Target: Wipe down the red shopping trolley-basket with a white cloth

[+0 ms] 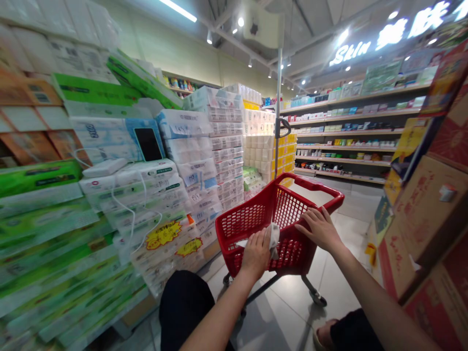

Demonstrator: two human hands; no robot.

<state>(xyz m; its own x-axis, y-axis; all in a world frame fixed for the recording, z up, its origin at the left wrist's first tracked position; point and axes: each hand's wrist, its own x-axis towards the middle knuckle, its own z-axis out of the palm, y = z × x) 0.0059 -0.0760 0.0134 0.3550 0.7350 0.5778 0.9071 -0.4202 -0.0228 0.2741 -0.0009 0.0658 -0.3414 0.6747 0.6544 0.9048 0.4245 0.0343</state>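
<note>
A red plastic shopping cart [244, 219] with grid-like side walls stands right in front of me on wheeled metal legs. My left hand [258, 251] is closed on a crumpled white cloth [274, 237] and presses it against the cart's near rim. Part of the cloth shows past the fingertips, and a white tip pokes out on the left. Over the rim farther right, my right hand [321, 228] curls its fingers and steadies the cart, its thumb pointing left along the outside wall.
Stacked tissue packs [190, 146] line the left side, with a black-screened phone [147, 144], a white cable and yellow price signs. Brown and red cartons [420, 214] rise close on the right. A metal pole [278, 87] stands behind the cart; stocked shelves [343, 134] fill the back.
</note>
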